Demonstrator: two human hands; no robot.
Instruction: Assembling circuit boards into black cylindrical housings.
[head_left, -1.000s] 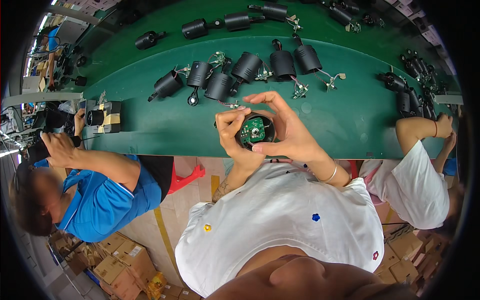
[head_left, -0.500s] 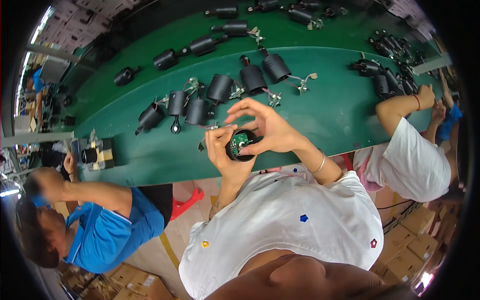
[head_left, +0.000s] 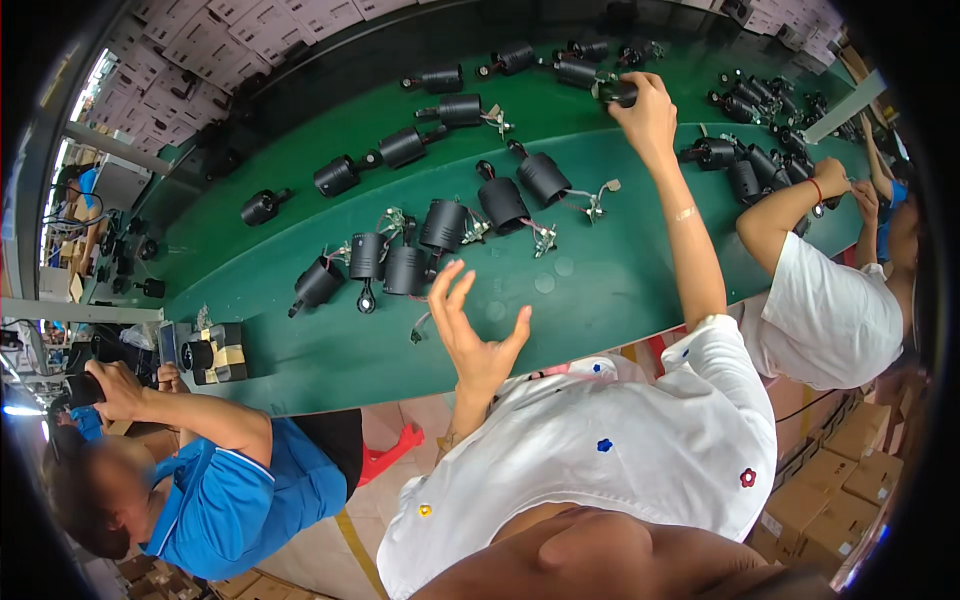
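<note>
My left hand (head_left: pixel 476 338) is raised over the near edge of the table with its fingers spread and nothing in it. Stretched out to the far right, my right hand (head_left: pixel 648 115) grips a black cylindrical housing (head_left: pixel 620 93) above the dark green far strip. Just left of it lies another black housing (head_left: pixel 575 71). Closest to my left hand are a ribbed black housing (head_left: pixel 403 270) and one standing beside it (head_left: pixel 443 225). Small green circuit boards on wires hang out of several housings, such as this board (head_left: pixel 543 240).
A co-worker in blue (head_left: pixel 225 480) sits at the left, holding a dark part. Another in white (head_left: pixel 820 310) works at the right near a cluster of black housings (head_left: pixel 745 180). A taped box-like fixture (head_left: pixel 225 355) stands at the table's left end. Cartons (head_left: pixel 850 480) are stacked behind.
My hands have parted. My right hand has carried the housing from in front of me to the far right; my left hand has let go and opened. The view has shifted slightly.
</note>
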